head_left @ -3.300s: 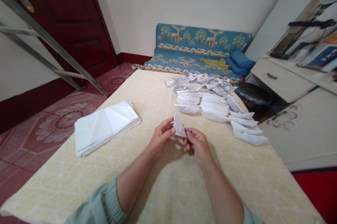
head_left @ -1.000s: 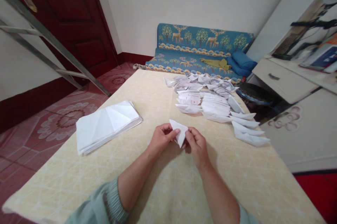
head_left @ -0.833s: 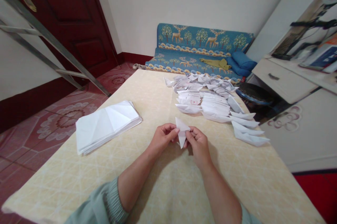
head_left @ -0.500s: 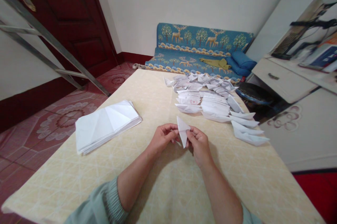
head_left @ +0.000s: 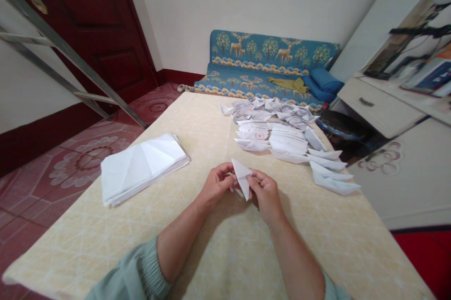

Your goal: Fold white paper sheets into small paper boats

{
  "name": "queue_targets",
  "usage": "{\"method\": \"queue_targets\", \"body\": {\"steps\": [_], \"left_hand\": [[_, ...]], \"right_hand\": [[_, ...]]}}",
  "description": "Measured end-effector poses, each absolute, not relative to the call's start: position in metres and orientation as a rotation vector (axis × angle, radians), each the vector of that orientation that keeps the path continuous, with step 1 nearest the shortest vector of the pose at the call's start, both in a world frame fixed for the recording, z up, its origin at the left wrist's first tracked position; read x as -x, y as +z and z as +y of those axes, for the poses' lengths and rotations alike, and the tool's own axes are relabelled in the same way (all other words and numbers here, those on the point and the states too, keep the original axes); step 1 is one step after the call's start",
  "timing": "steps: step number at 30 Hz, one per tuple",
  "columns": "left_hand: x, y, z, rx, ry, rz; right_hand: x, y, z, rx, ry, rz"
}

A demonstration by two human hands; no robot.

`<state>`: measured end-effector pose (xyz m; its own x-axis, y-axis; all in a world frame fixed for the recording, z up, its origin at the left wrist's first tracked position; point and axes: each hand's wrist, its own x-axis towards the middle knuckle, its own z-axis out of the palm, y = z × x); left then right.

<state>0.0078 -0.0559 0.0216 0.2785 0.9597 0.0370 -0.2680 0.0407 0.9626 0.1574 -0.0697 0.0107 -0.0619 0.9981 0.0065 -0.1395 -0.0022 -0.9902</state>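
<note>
A small folded piece of white paper (head_left: 242, 177), pointed at top and bottom, is held just above the table's middle. My right hand (head_left: 265, 191) pinches its right corner, with the thumb on the near face and the fingers behind. On its other side, my left hand (head_left: 219, 184) has thumb and fingers closed at the left edge; some of those fingertips are hidden. To the left lies a stack of creased white paper sheets (head_left: 144, 163). Rows of folded paper boats (head_left: 287, 142) stand beyond my hands and to the right, some printed with text.
A pale yellow patterned cloth covers the table (head_left: 218, 253). Past its far edge is a blue sofa (head_left: 243, 76) with a deer pattern. A metal ladder (head_left: 77, 55) leans at the left, a dark stool (head_left: 340, 126) and a white cabinet (head_left: 394, 149) stand at the right.
The folded paper has tilted, its top point shifting left and slightly down. Both hands stay in almost the same place, still on the paper.
</note>
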Motion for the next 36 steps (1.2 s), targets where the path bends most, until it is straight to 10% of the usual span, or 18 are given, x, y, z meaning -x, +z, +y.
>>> {"method": "queue_targets", "body": {"steps": [20, 36], "left_hand": [[-0.013, 0.016, -0.062, -1.740, 1.049, 1.179], [-0.005, 0.025, -0.062, -1.774, 1.004, 0.902]], "right_hand": [[-0.146, 0.019, -0.080, 1.345, 0.612, -1.622], [-0.160, 0.014, -0.068, 1.276, 0.970, -1.160]]}}
